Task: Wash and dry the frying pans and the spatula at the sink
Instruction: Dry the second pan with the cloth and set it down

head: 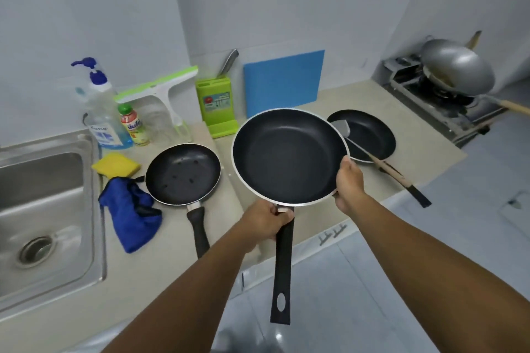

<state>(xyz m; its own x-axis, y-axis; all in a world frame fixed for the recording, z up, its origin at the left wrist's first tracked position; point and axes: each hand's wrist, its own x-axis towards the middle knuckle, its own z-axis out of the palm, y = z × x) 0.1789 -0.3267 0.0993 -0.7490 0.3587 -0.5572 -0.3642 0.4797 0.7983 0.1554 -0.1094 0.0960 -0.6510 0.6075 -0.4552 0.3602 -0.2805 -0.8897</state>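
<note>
Sink (43, 180) far left, small pan (182, 173) on the counter near it. Left hand (265, 222) grips big pan (289, 156) handle, right hand (348, 183) pinches its right rim; pan held above counter front edge. Third pan (370, 132) right, spatula (387, 170) across it.

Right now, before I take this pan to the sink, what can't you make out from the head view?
Head view:
- Sink: left part cut off by the frame edge.
- Far frying pan: left rim hidden behind the held frying pan.
- Held frying pan's underside: faces away from camera.
- Knife: blade hidden inside the green knife block.
- Soap bottle label: too blurred to read.
</note>
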